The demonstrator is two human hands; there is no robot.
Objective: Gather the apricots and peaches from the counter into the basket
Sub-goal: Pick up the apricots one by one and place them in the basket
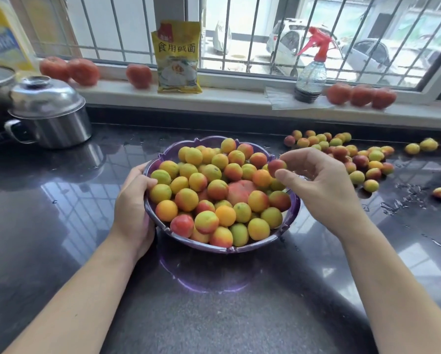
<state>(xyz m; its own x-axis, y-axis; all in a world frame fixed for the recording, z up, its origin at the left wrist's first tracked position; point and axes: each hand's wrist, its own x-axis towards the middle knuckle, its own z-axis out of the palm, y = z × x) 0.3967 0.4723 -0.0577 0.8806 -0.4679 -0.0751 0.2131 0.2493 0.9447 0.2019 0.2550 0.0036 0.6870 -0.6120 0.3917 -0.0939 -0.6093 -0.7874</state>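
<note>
step: drop-in | right hand pinches 1 reddish apricot over purple basket | left hand grips rim | next: release, fetch counter pile

The table is dark polished stone, glossy and wet in patches, mirroring the window bars. The basket looks like shiny purple plastic; the pot and its lid are bright smooth metal.

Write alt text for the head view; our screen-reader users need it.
A right hand pinches a reddish apricot over a full purple basket, whose rim the left hand grips. More fruit lies on the wet dark counter.
</note>
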